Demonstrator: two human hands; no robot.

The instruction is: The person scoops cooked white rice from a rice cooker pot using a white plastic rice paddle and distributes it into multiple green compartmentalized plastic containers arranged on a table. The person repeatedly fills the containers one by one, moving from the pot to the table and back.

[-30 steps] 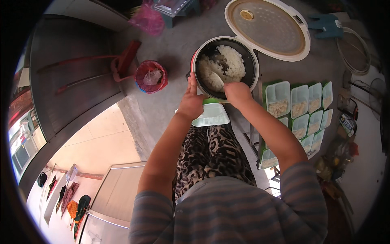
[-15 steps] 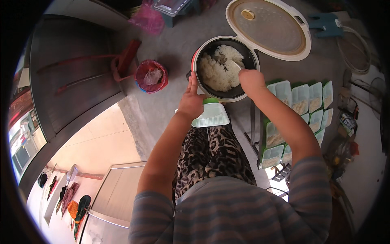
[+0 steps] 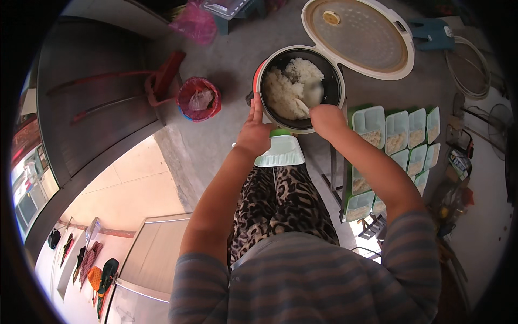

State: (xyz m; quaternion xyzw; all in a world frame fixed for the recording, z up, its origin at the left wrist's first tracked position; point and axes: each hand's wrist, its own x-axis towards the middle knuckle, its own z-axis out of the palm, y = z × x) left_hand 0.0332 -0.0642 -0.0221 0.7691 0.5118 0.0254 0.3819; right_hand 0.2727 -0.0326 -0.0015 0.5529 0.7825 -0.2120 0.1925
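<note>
A large black rice cooker pot [image 3: 334, 73] with white cooked rice [image 3: 286, 86] stands in front of me, its round lid [image 3: 359, 35] swung open behind. My right hand [image 3: 326, 119] is closed on the handle of a white rice paddle [image 3: 312, 94] that digs into the rice. Next to the pot's left rim, my left hand [image 3: 253, 135] holds a pale green plastic container [image 3: 280, 151] from its left side, one finger raised against the pot.
Several pale green containers, some with rice, lie in rows on a rack [image 3: 399, 146] at the right. A red bin with a bag [image 3: 199, 100] stands on the concrete floor at left. A pink bag [image 3: 194, 24] lies further back.
My right hand drew back from over the rice to the pot's near rim, and the paddle now shows in the rice. My left hand with the container has barely moved.
</note>
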